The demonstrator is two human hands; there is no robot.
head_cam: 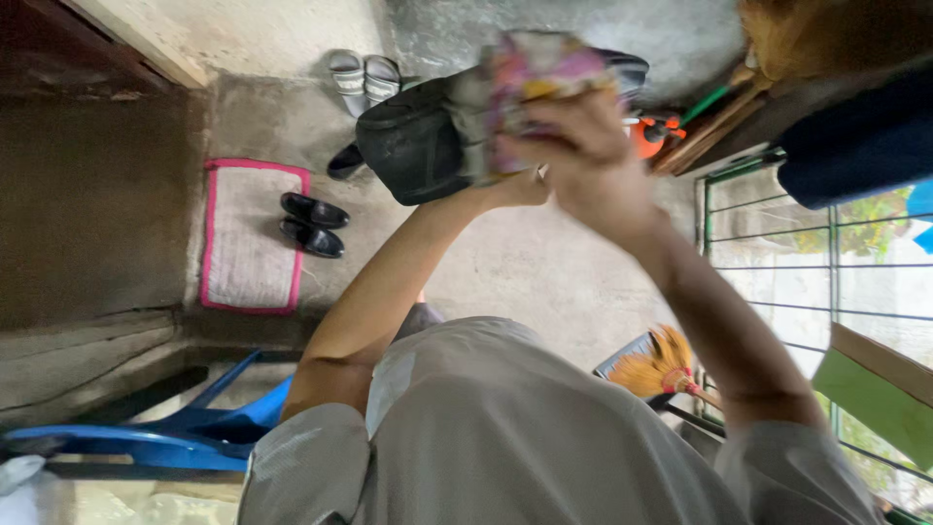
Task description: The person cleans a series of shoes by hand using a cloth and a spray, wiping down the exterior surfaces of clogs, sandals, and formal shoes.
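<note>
A person in a grey shirt holds a black shoe (pixel 418 146) up at chest height over a concrete floor (pixel 525 272), with a pink and yellow cloth (pixel 544 68) pressed against its open end. The right hand (pixel 583 146) is closed tight around the cloth, fingers curled into the bunched fabric. The left hand (pixel 520 190) sits under the shoe, mostly hidden behind the right, so its fingers cannot be told. The step in hand looks like wiping the shoe. Further rubbing would call for a steady hold underneath while the cloth hand works across the surface.

No label or sign shows clearly. A flat green sheet (pixel 875 399) backed by brown card leans at the right edge by a green window grille (pixel 777 243), and a small orange container (pixel 646 136) stands just behind the hands. On the floor lie a pink-edged mat (pixel 251 236), 2 black shoes (pixel 313 224) touching its edge and 2 grey sandals (pixel 364 78). A straw broom (pixel 661 365) and a blue plastic chair (pixel 194 428) flank the person.
</note>
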